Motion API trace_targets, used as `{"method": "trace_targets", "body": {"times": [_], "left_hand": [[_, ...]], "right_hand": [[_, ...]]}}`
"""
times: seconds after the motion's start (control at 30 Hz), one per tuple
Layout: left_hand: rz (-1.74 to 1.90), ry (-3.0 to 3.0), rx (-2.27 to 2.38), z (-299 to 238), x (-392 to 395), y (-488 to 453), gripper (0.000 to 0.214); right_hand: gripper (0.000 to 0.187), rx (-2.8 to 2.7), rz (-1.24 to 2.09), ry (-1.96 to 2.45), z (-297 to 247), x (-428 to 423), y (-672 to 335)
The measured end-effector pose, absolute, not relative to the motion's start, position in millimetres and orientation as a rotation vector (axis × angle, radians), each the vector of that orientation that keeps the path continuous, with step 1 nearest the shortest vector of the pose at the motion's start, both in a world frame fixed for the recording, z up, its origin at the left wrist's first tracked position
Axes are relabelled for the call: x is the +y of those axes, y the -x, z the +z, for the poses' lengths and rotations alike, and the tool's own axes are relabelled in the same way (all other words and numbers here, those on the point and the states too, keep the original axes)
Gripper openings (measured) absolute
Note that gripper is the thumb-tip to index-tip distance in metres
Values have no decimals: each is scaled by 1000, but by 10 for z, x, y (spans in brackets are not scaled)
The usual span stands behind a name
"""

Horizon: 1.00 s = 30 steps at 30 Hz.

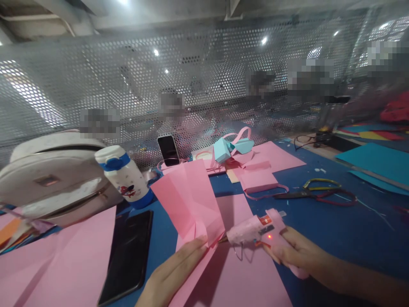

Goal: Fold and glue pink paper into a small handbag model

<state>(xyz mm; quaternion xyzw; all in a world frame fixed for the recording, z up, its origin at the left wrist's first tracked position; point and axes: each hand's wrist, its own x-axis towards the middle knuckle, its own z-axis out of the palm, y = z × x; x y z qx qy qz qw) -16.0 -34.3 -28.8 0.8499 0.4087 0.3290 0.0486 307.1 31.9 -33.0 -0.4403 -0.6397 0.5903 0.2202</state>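
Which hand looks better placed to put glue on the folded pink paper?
Probably the right hand: it grips the pink glue gun, whose tip sits right by the lower part of the folded pink paper. The left hand is busy holding that paper.

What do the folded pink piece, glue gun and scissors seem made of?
Folded pink piece: matte paper or thin card, given its crisp creases. Glue gun: probably satin plastic, from its smooth moulded body. Scissors: likely dull metal blades, dark and thin; handle material unclear.
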Motion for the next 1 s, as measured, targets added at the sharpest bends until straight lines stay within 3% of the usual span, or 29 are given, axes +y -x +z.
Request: {"method": "trace_targets", "body": {"times": [0.6,1.0], "left_hand": [[1084,-2518,1249,-253,-365,115,50],[1131,-2541,1228,-223,-361,94,52]], "right_hand": [[45,-1713,1498,1345,-337,297,-3096],[48,-2147,1096,1119,-180,326,-3120]]}}
